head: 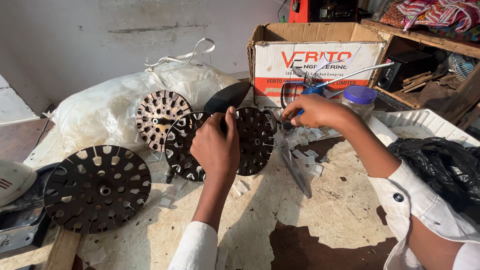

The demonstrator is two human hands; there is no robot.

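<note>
- Four round slotted metal discs show in all: a dark one lying flat at the left (97,188), a rusty brown one leaning against the sack (161,119), and two dark ones standing side by side at the middle.
- The left hand (216,146) covers the join between those two: the left middle disc (184,147) and the right middle disc (256,140). Its fingers are curled close over the top edges, thumb up against the right one, holding them upright.
- The right hand (312,111) rests at the right rim of the right middle disc, fingers bent narrow round something small; what they pinch cannot be told.
- One pair of steel scissors (292,162) lies on the worn pale worktop (330,210), just below the right hand, blades pointing toward the person.
- Many small white paper slips (307,152) are scattered about the scissors and under the discs; too many to count.
- One blue oil can with a long thin spout (320,86) stands behind the right hand.
- One clear jar with a blue lid (359,99) stands beside it.
- One open cardboard box (315,55) sits behind.
- One white plastic sack (125,102) lies at the back left.
- One black plastic bag (440,167) sits in a white tray (425,122) at the right.
</note>
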